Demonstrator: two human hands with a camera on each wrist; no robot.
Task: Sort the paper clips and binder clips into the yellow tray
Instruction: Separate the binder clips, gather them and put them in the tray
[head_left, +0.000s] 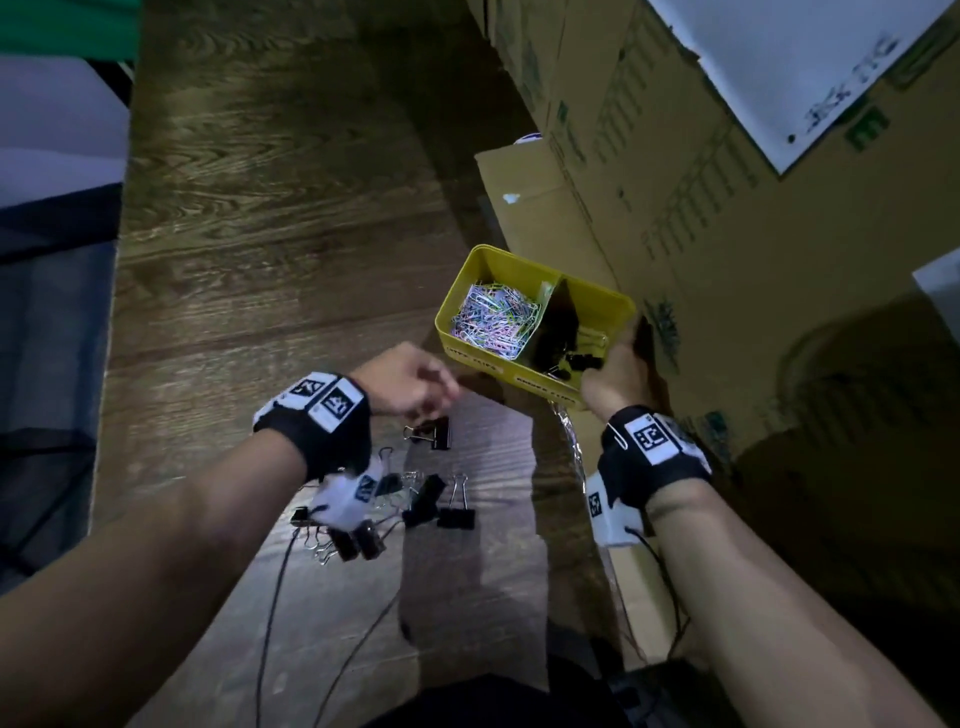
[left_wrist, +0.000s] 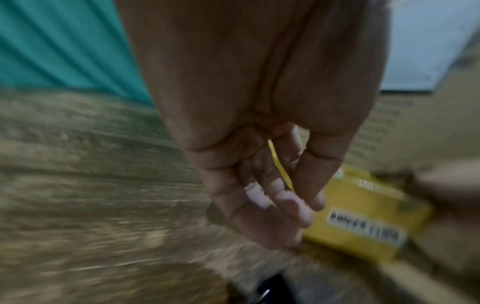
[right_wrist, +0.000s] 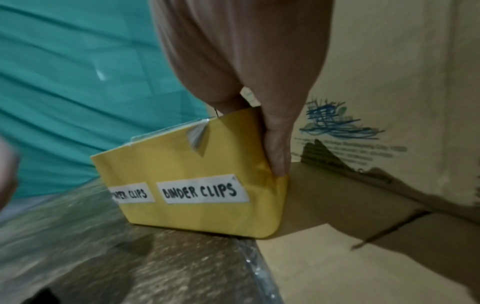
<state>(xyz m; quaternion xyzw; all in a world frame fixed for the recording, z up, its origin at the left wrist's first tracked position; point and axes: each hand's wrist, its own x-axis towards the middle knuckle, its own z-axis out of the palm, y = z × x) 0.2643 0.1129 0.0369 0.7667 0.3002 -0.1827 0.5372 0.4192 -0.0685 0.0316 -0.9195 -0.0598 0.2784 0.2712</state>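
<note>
The yellow tray (head_left: 470, 296) (right_wrist: 182, 164) (left_wrist: 363, 205) sits tilted at the table's right edge. Its left compartment holds coloured paper clips (head_left: 493, 322) and its right one black binder clips (head_left: 566, 358). Labels on the near wall read PAPER CLIPS and BINDER CLIPS. My right hand (head_left: 618, 369) (right_wrist: 275, 144) grips the tray's right end, thumb on the outside wall. My left hand (head_left: 415, 387) (left_wrist: 272, 185) hovers beside the tray with fingers loosely curled and holds nothing. Just below it lies one black binder clip (head_left: 434, 432). Several more binder clips (head_left: 431, 499) lie on the wood under my left wrist.
Tall cardboard boxes (head_left: 727, 260) stand close on the right, with a lower box (head_left: 535, 208) behind the tray. Thin black cables (head_left: 270, 597) run from my wrists across the dark wooden table (head_left: 260, 234). Teal cloth (head_left: 67, 26) hangs at the far left.
</note>
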